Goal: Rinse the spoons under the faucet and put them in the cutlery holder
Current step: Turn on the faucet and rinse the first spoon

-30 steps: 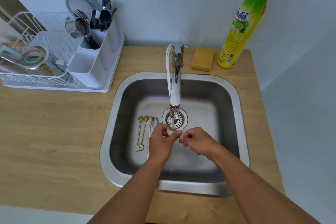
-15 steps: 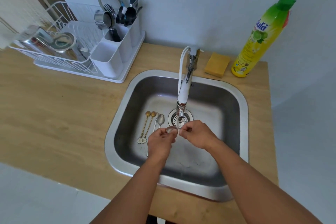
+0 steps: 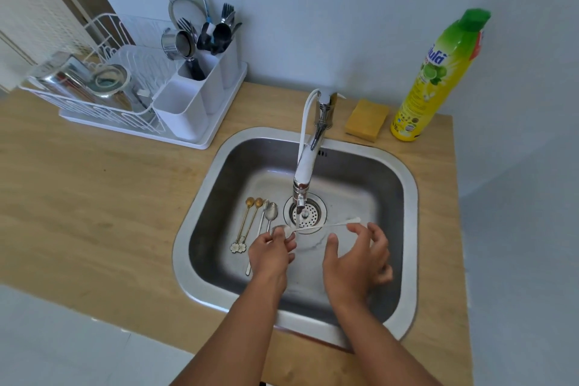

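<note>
Under the faucet [image 3: 303, 172]: a silver spoon [image 3: 313, 228] lies crosswise above the drain, inside the sink [image 3: 407, 197].
Left hand [image 3: 271, 255]: pinches the spoon's bowl end, fingers curled round it.
Right hand [image 3: 355, 263]: fingers spread and relaxed, fingertips at the handle's tip; grip not clear.
Sink floor: four more spoons [image 3: 257, 219] lie side by side, left of the drain.
Counter [image 3: 94, 197]: white cutlery holder [image 3: 200, 94] on the drying rack, well apart from the hands.
</note>
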Demonstrator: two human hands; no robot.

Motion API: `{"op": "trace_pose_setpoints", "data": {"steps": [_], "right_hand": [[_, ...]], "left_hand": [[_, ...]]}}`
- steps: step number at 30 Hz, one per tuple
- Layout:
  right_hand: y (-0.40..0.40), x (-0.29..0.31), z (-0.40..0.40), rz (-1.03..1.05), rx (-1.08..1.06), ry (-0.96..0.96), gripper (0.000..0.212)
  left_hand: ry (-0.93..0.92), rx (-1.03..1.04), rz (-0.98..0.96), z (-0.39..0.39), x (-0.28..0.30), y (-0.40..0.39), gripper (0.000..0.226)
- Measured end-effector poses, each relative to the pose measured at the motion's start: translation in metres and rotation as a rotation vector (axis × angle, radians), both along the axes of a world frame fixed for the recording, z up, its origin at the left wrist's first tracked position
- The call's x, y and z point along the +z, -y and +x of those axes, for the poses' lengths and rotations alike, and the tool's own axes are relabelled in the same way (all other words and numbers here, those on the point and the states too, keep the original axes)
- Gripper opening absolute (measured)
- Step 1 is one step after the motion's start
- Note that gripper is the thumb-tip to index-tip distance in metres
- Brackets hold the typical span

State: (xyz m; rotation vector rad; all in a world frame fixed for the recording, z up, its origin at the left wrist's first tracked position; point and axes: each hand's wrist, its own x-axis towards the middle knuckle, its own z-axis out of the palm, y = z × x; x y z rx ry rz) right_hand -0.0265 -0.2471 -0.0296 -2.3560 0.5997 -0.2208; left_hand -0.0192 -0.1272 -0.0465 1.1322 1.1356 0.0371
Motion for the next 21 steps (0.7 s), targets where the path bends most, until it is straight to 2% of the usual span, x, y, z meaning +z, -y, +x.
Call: {"op": "trace_pose_setpoints", "data": {"steps": [3,5,6,7,9,14,21], "right_hand": [[-0.001,-0.006,0.004,0.364,-0.084,-0.122,0.037],[-0.005,-0.008,0.005,0.674,0.007,-0.225,0.023],[-0.008,-0.009,0.005,0.748,0.067,-0.247,0.013],[-0.010,-0.009,0.006,0.782,0.108,-0.251,0.010],[-0.012,-0.011,0.008,0.791,0.126,-0.260,0.020],[-0.005,-0.012,0.026,0.890,0.155,-0.420,0.020],[-0.014,-0.006,0.042,0.905,0.231,-0.488,0.020]], "left_hand": [[0.000,0.039,-0.064,-0.008,-0.002,0.001,0.010],[0.000,-0.015,-0.071,-0.012,-0.002,0.004,0.010],[-0.005,-0.062,-0.052,-0.014,-0.001,0.006,0.009],[-0.006,-0.119,-0.023,-0.016,-0.001,0.007,0.008],[0.013,-0.250,0.046,-0.020,0.001,0.005,0.007],[0.027,-0.558,0.364,-0.018,0.011,-0.009,0.004],[-0.031,-0.793,0.635,-0.009,0.022,-0.021,0.032]]}}
